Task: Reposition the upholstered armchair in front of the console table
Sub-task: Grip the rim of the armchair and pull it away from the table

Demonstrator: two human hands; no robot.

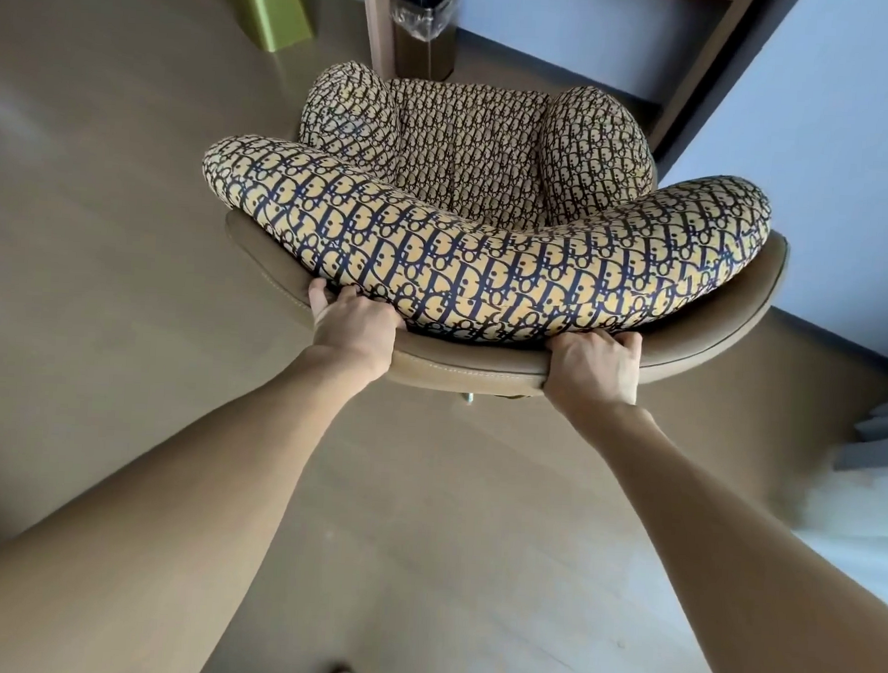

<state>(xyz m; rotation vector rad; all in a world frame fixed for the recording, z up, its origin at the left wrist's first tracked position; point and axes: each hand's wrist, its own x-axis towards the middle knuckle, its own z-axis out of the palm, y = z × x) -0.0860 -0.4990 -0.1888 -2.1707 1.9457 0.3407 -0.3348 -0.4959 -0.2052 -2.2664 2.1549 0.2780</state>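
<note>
**Patterned fabric chair held by its back, facing the console table**

Tan leather forms the outer shell of the armchair (494, 220), and yellow fabric with a dense dark monogram pattern covers its cushions. The pattern is made of repeated letter shapes, but I cannot read them clearly as a word, so I name no brand. No other label or writing is visible.

The person stands behind the chair and looks down on it. Both hands are closed over the top edge of the backrest. The left hand (352, 326) grips the rim towards its left part, with the fingers curled over between the leather shell and the cushion. The right hand (597, 365) grips the same rim further to the right in the same way. I think the hands are spread apart like this so that the chair can be pushed or turned evenly, without swinging to one side.

The armchair stands on the smooth brown floor (126, 268), with its open seat directed to the wooden frame of the console table (378, 34). The front of the seat is very near this frame. A metal waste bin (423, 26) with a plastic liner stands under the table, just beyond the chair. A green object (274, 8) is on the floor to the left, well apart.

It seems the chair is almost in its place, and only a small correction is left.
</note>
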